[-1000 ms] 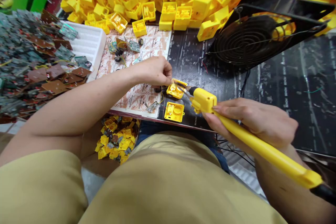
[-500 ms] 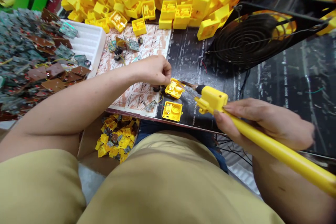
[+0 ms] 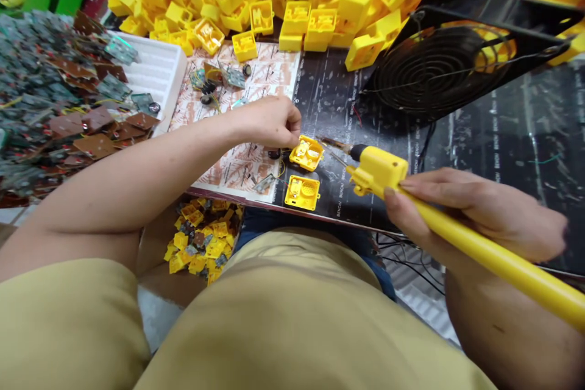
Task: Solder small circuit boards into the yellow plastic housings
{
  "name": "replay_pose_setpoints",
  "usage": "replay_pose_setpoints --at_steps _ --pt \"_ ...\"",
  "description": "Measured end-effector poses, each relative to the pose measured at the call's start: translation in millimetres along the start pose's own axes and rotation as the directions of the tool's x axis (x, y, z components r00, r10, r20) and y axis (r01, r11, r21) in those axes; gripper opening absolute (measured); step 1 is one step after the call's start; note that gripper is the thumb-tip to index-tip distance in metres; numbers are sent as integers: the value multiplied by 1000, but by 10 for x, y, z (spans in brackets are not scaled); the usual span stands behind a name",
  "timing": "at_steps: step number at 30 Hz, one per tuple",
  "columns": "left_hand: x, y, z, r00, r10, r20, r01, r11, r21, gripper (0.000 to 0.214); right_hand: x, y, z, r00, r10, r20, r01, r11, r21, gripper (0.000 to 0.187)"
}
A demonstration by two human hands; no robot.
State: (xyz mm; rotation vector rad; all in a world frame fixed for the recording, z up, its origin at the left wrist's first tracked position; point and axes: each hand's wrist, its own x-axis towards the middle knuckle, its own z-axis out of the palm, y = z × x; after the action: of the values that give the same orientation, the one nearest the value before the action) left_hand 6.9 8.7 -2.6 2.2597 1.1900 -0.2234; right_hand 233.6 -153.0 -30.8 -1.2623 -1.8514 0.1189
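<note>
Yellow, probably light and stiff, the soldering tool (image 3: 381, 169) points at an open case (image 3: 306, 154), the right hand (image 3: 489, 207) pinching its handle (image 3: 493, 257), seemingly the safest hold. Beyond, the left hand (image 3: 276, 122) has fingertips pressed together, on what is unclear.

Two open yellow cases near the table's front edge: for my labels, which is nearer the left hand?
The upper case in view, beside the left hand; the lower case lies farther away.
</note>
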Motion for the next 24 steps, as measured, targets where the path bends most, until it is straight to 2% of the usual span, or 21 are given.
replay_pose_setpoints --at_steps 5,9,11,14,16,20,24 --pt "-48 5 -2 999 23 -26 -21 996 85 8 15 -99 18 999 -20 -36 20 1000 -5 17" --pt "-148 -13 36 978 98 -186 -66 983 170 12 -23 -60 2 999 12 -30 -16 992 -128 12" --pt "-179 -51 85 957 128 -259 -100 988 120 17 -63 -3 5 997 19 -75 -30 987 -156 23" --pt "-200 -118 162 938 144 -315 -135 989 52 20 -116 73 17 995 18 -94 -27 995 -92 48" --pt "-216 -147 193 932 179 -314 -161 983 83 17 -134 100 13 998 28 -58 -33 996 -85 56" --pt "-269 -146 201 925 248 -287 -199 961 190 14 -136 120 -23 996 45 -77 -56 988 -141 52" --pt "-307 -111 205 950 200 -240 -164 973 162 15 -123 133 -59 997 -77 -26 75 994 -76 62"
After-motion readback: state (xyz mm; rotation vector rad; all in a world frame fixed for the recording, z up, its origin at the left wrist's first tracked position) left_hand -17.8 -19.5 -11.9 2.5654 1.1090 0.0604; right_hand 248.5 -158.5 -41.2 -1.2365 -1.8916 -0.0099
